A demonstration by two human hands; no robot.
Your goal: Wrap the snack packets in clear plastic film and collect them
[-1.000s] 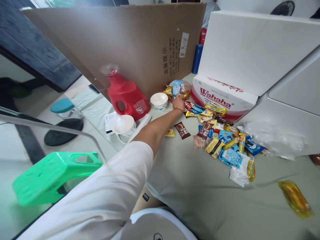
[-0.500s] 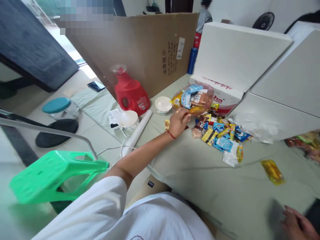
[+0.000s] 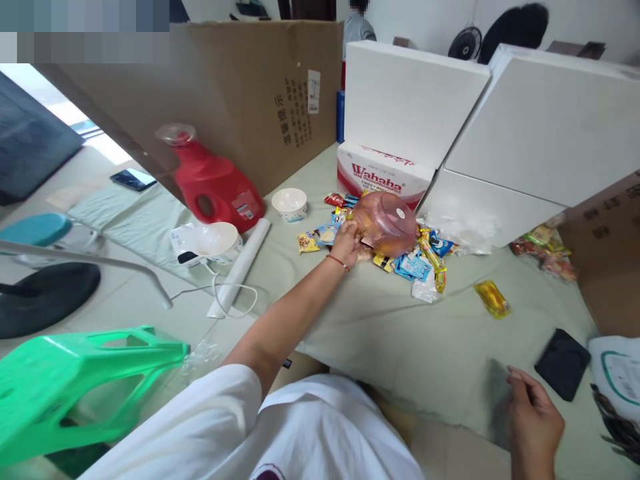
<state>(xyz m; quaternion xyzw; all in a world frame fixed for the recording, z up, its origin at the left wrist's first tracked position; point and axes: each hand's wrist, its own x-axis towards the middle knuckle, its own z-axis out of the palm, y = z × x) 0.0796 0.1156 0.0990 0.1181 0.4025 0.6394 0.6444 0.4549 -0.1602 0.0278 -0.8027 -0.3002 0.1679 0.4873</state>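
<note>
Your left hand [image 3: 347, 241], just above the middle of the frame, is clamped on the rim of a pink see-through bowl [image 3: 386, 223], which is tipped right over with its base facing up above the pile of snack packets [image 3: 410, 257]. The step in hand looks like emptying the bowl onto that heap on the green cloth [image 3: 400, 333]. Your right hand [image 3: 534, 421], at the lower right, rests with fingers loosely apart, holding nothing, beside a black pouch [image 3: 563, 363]. Next, I judge, calls for a firm grip while you turn the bowl upright and clear of the packets.
</note>
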